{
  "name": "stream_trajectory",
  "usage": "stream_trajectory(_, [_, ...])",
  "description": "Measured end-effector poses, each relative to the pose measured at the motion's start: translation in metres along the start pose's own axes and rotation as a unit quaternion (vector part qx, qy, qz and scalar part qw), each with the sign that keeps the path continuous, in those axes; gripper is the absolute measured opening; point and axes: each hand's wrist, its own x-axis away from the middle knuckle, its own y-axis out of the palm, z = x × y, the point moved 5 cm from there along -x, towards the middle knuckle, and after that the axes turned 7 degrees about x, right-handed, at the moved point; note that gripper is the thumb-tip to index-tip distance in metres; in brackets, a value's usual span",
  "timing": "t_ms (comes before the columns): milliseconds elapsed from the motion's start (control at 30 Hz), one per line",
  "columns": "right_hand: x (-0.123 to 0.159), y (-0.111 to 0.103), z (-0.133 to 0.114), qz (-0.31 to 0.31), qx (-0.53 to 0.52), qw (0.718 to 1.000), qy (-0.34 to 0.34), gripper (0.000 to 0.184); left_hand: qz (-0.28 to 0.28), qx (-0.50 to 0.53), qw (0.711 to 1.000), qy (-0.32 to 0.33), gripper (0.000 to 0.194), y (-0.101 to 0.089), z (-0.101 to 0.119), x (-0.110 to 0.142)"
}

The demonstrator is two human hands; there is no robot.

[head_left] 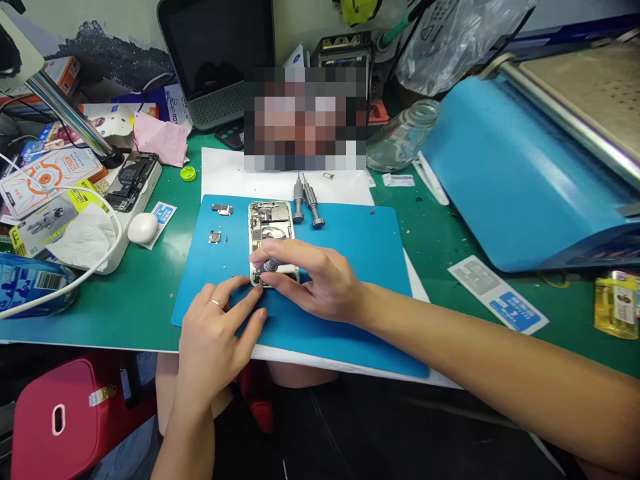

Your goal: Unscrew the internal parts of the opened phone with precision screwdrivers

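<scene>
An opened phone (270, 215), its inner parts bare, lies upright on a blue mat (350, 273). My right hand (320, 280) is over its lower half, thumb and fingers closed on a small grey screwdriver (271, 265) whose tip is hidden. With fingers spread, my left hand (220, 333) rests its fingertips at the phone's lower left corner. Two more grey screwdrivers (299, 202) lie right of the phone's top. To its left are a small metal bracket (223, 209), a second small metal part (215, 237) and tiny loose pieces.
A dark screen (217, 60) stands behind white paper (220, 170). On the right are a glass jar (400, 140) and a large blue-covered object (480, 173). Left are a white mouse-like object (143, 229), a green cap (188, 174) and boxes. A pixelated patch hides the back middle.
</scene>
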Motion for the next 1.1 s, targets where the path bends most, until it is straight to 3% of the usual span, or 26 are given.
stream_trajectory(1100, [-0.0062,-0.0023,-0.0038,0.001,0.075,0.997,-0.020,0.054,0.001,-0.002,1.000,-0.003,0.025,0.0000,-0.0002,0.0004])
